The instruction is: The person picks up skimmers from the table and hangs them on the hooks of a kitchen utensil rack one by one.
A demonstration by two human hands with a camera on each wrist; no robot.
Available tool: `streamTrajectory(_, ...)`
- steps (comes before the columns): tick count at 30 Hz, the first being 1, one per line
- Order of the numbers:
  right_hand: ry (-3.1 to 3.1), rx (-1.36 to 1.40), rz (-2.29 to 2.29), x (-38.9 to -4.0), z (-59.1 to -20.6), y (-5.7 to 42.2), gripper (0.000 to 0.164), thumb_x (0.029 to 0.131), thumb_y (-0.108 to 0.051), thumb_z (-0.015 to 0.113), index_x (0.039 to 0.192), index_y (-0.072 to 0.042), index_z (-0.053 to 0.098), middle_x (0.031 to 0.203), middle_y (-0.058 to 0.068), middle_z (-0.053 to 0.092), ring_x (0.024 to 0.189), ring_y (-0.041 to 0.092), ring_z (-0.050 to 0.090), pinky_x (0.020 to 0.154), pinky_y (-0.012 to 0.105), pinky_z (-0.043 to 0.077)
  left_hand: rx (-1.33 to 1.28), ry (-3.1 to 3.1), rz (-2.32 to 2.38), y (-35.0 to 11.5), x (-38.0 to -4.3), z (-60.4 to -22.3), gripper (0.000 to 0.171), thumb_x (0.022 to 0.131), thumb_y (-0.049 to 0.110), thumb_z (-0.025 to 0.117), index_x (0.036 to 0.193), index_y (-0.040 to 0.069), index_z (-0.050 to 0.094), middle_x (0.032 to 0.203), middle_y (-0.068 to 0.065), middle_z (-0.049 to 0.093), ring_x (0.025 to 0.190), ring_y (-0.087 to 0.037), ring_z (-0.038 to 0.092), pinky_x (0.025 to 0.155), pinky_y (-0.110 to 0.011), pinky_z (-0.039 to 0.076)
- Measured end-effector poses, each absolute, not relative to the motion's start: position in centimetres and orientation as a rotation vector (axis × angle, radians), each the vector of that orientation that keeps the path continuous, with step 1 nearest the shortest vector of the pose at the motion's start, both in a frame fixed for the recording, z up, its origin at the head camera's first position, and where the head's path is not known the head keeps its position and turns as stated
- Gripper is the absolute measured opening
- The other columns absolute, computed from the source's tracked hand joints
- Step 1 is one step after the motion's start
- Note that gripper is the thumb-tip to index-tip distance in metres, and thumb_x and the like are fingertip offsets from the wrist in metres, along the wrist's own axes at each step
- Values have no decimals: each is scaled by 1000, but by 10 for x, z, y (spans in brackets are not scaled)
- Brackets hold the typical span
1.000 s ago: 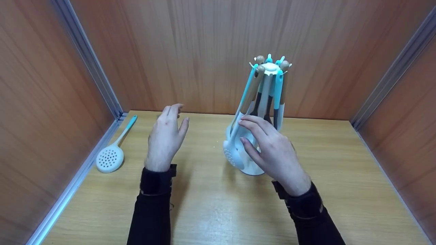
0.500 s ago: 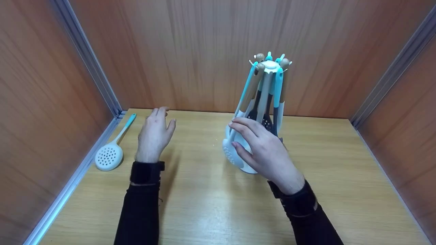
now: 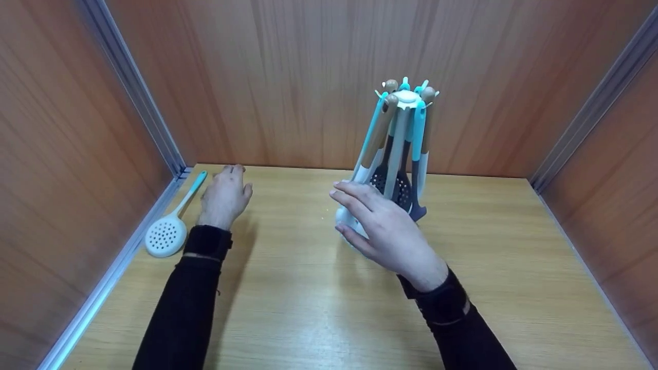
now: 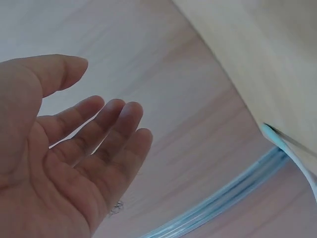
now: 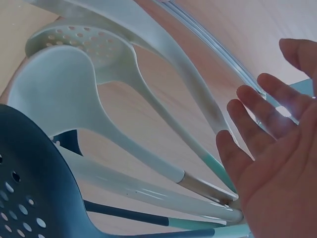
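A pale skimmer [image 3: 166, 236] with round holes and a turquoise handle lies on the table at the left. Just right of its handle hovers my left hand [image 3: 223, 198], fingers extended and holding nothing; the left wrist view shows its bare palm and the handle tip [image 4: 271, 133]. A utensil stand [image 3: 407, 99] hung with several ladles, spoons and turners stands right of centre. My right hand [image 3: 383, 231] is in front of it with loosely extended fingers, hiding its base. In the right wrist view a white ladle [image 5: 54, 89] and a dark slotted utensil [image 5: 34, 178] hang near that empty palm.
Wooden panels rise at the back [image 3: 288, 82], left [image 3: 61, 154] and right [image 3: 611, 205] of the table [image 3: 308, 288]. A metal rail [image 3: 110, 298] runs along the table's left edge.
My left hand has moved left, toward the skimmer's handle. The right hand has shifted slightly left and down in front of the stand. The skimmer and stand stay in place.
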State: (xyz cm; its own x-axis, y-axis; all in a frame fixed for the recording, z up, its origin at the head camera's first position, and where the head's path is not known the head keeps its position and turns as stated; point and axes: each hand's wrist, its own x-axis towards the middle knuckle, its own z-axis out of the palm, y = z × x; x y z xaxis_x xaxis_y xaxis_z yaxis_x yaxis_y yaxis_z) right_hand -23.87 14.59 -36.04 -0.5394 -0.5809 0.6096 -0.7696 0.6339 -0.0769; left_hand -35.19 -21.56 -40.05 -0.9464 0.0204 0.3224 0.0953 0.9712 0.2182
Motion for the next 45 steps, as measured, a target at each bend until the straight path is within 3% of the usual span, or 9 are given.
streamTrajectory(10, -2417, 1078, 398, -237, -365, 137, 60, 109, -48, 52, 164, -28, 37, 169, -5, 43, 154, 12, 45, 115, 38, 54, -83, -2911, -163, -255, -363, -412, 45, 102, 16, 60, 132, -16, 56, 119, -37, 65, 105, -51, 68, 87, -59, 61)
streamTrajectory(18, -2397, 1069, 372, -234, -366, 130, 60, 108, -46, 55, 163, -25, 40, 167, -4, 47, 151, 13, 50, 108, 37, 58, 8, -3089, -160, -283, -367, -418, 48, 102, 17, 55, 136, -16, 50, 126, -39, 60, 111, -60, 63, 82, -68, 60)
streamTrajectory(25, -2381, 1101, 366, -234, -372, 122, 61, 106, -47, 59, 161, -24, 42, 165, -3, 49, 147, 14, 55, 100, 34, 62, 36, -3121, -162, -298, -365, -426, 53, 103, 19, 54, 141, -17, 45, 126, -42, 58, 106, -61, 63, 77, -68, 60)
streamTrajectory(32, -2405, 1127, 373, -233, -378, 115, 62, 106, -47, 60, 161, -24, 42, 166, -3, 48, 146, 14, 55, 98, 33, 62, 153, -3127, -168, -313, -368, -441, 46, 100, 18, 55, 132, -14, 50, 124, -40, 57, 106, -62, 61, 76, -68, 59)
streamTrajectory(37, -2412, 1160, 383, -232, -383, 110, 60, 106, -47, 60, 160, -24, 44, 165, -2, 49, 142, 15, 60, 99, 32, 62, 261, -3156, -183, -324, -367, -451, 43, 100, 16, 54, 131, -14, 51, 123, -39, 57, 109, -61, 61, 83, -69, 58)
streamTrajectory(41, -2421, 1177, 387, -231, -387, 106, 61, 105, -47, 61, 159, -23, 45, 165, -2, 49, 141, 16, 60, 100, 33, 62, 362, -3180, -194, -332, -364, -457, 53, 101, 18, 55, 141, -15, 45, 133, -40, 53, 120, -62, 56, 95, -72, 53)
streamTrajectory(45, -2435, 1180, 361, -231, -389, 105, 60, 106, -47, 61, 158, -23, 45, 165, -2, 49, 141, 15, 60, 101, 34, 62, 377, -3181, -177, -338, -362, -462, 57, 101, 16, 51, 148, -15, 39, 136, -42, 51, 124, -63, 52, 98, -74, 50)
